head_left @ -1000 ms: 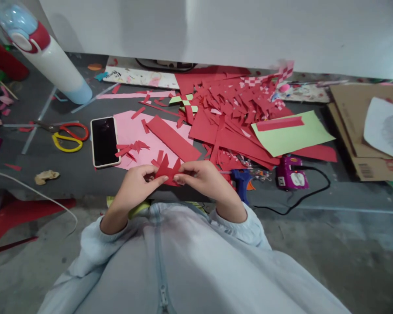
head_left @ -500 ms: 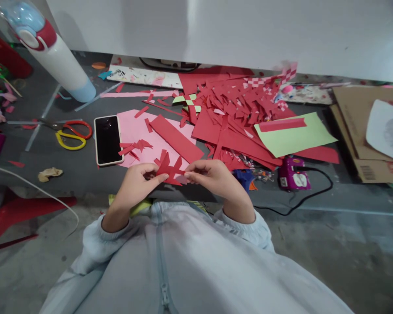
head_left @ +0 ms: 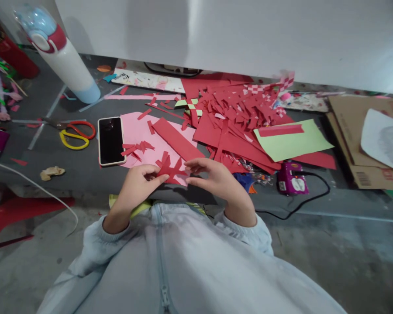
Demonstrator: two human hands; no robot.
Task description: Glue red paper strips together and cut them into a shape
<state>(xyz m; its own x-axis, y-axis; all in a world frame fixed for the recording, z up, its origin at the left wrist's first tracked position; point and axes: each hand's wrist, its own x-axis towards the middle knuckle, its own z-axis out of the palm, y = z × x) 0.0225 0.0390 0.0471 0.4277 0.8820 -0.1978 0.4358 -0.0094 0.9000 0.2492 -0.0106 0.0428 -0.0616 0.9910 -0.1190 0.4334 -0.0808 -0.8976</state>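
Observation:
Between the thumb and fingers of my left hand (head_left: 142, 185) is a red cut-paper piece (head_left: 170, 171) with several strips sticking up. My right hand (head_left: 212, 178) is just right of that piece, thumb and fingertips apart, with nothing visible between them. Behind my hands lies a pink sheet (head_left: 134, 124), bearing a wide red strip (head_left: 177, 138) and a cluster of small red strips (head_left: 139, 149). A phone (head_left: 111, 141) with a dark screen lies at the left edge of the pink sheet.
Scissors (head_left: 74, 135) and a tall bottle (head_left: 68, 65) are at the left. A red paper heap (head_left: 236, 109), a green sheet (head_left: 291, 141), a purple box (head_left: 292, 179) with a black cable and cardboard (head_left: 363, 131) lie to the right.
My right hand has let go of the red paper piece, and its thumb and fingers have spread apart. My left hand still holds the piece. The view has shifted slightly.

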